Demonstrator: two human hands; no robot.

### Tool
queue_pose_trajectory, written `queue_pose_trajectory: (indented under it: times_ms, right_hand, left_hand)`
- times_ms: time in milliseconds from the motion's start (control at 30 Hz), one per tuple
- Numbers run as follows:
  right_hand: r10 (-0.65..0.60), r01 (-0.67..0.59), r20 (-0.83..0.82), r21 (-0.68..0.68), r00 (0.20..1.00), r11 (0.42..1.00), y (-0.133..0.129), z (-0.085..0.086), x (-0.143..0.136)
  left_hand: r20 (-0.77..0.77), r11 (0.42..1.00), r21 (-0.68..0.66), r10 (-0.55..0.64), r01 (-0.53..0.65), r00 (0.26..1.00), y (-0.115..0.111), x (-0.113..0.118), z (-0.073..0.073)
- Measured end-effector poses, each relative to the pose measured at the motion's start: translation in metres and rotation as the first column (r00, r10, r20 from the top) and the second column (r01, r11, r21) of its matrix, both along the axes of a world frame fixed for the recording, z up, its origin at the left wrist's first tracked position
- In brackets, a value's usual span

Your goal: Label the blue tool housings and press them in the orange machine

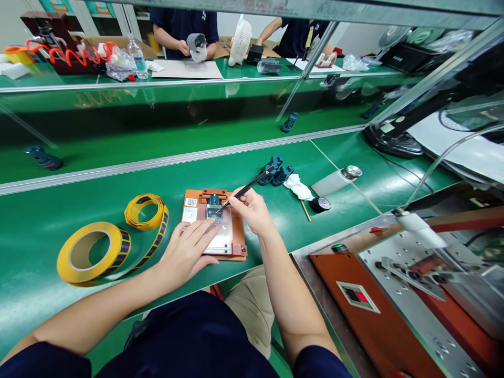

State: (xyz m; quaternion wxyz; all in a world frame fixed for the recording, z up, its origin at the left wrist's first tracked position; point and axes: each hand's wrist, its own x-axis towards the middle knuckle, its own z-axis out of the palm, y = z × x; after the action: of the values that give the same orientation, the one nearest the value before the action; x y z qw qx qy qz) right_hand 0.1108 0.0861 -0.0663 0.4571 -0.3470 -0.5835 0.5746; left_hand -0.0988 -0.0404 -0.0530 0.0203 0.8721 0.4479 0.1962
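Observation:
In the head view, my right hand (251, 210) pinches black tweezers (252, 185) whose tip touches a small dark label (214, 212) on an orange-brown fixture (240, 251). A dark teal part (213, 200) sits in the fixture's upper end. My left hand (191, 244) lies on the fixture's clear plate (221, 242), its fingers spread near the label's lower edge. To the left are a large yellow roll (84, 252) and a smaller yellow roll (145, 212), with a strip of dark labels between them.
Teal housings (275, 170), white cloth (298, 187), a white bottle (332, 182) and a black round cap (320, 204) lie right of the fixture. A metal machine (417, 289) fills the right side. Behind the green belt (165, 126), carrying teal parts, two people work.

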Motion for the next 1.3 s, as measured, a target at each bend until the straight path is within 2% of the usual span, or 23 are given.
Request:
queue_pose_trajectory:
  times_ms: [133,333,433,533,567,633,733,767,833,867,933,1000,1067,1133,1200,1267,1300]
  right_hand:
    - [-0.004,0.004,0.031,0.014,0.999,1.0,0.0,0.0,0.001]
    - [-0.008,0.007,0.092,0.011,0.996,1.0,-0.001,0.007,-0.001]
    - [-0.155,0.151,-0.073,-0.058,0.985,0.987,0.0,0.01,0.0]
    - [-0.357,0.352,-0.168,-0.063,0.919,0.934,-0.003,0.008,0.011]
    - [-0.403,0.403,-0.128,-0.026,0.906,0.915,-0.005,0.006,0.017]
    - [-0.493,0.486,0.066,0.101,0.867,0.868,-0.013,-0.002,0.031]
    - [-0.603,0.481,0.403,0.367,0.689,0.796,-0.024,-0.022,0.048]
    - [-0.625,0.443,0.472,0.447,0.622,0.777,-0.028,-0.029,0.053]
    - [-0.656,0.352,0.552,0.562,0.515,0.749,-0.033,-0.044,0.062]
    - [-0.664,0.312,0.581,0.594,0.471,0.741,-0.034,-0.051,0.066]
    - [-0.66,0.252,0.639,0.616,0.395,0.747,-0.037,-0.062,0.073]
    - [-0.646,0.232,0.686,0.604,0.335,0.762,-0.039,-0.068,0.08]
    - [-0.648,0.255,0.701,0.596,0.298,0.762,-0.042,-0.068,0.081]
    - [-0.675,0.293,0.66,0.608,0.331,0.738,-0.044,-0.06,0.076]
    - [-0.64,0.263,0.594,0.598,0.488,0.757,-0.047,-0.045,0.064]
    - [-0.46,0.108,0.553,0.552,0.695,0.827,-0.048,-0.028,0.047]
    - [-0.337,0.003,0.547,0.521,0.766,0.854,-0.048,-0.021,0.039]
  left_hand:
    - [-0.003,1.0,-0.011,0.02,-0.02,1.0,0.009,0.004,0.002]
    - [-0.04,0.993,-0.104,0.06,-0.064,0.997,0.016,0.01,0.005]
    - [-0.015,0.989,-0.13,0.068,-0.069,0.998,0.017,0.012,0.005]
    - [0.108,0.979,-0.167,0.132,-0.113,0.985,0.022,0.012,0.003]
    - [0.164,0.969,-0.191,0.189,-0.157,0.968,0.025,0.012,0.001]
    - [0.262,0.935,-0.273,0.297,-0.225,0.918,0.033,0.011,-0.002]
    - [0.361,0.918,-0.342,0.327,-0.202,0.873,0.038,0.011,-0.004]
    - [0.395,0.937,-0.295,0.3,-0.189,0.868,0.036,0.011,-0.003]
    - [0.469,0.981,-0.06,0.19,-0.183,0.863,0.025,0.011,-0.002]
    - [0.502,0.982,0.098,0.089,-0.159,0.86,0.017,0.011,-0.002]
    - [0.492,0.93,0.369,-0.183,-0.013,0.851,-0.004,0.008,-0.004]
    - [0.376,0.858,0.459,-0.421,0.229,0.825,-0.025,0.004,-0.007]
    - [0.251,0.823,0.38,-0.531,0.422,0.809,-0.043,0.0,-0.012]
    - [0.197,0.834,0.269,-0.538,0.482,0.82,-0.052,-0.004,-0.017]
    - [0.206,0.848,0.205,-0.525,0.489,0.826,-0.053,-0.005,-0.021]
    - [0.235,0.867,0.196,-0.495,0.458,0.837,-0.048,-0.004,-0.023]
    - [0.248,0.886,0.202,-0.458,0.416,0.854,-0.044,-0.002,-0.023]
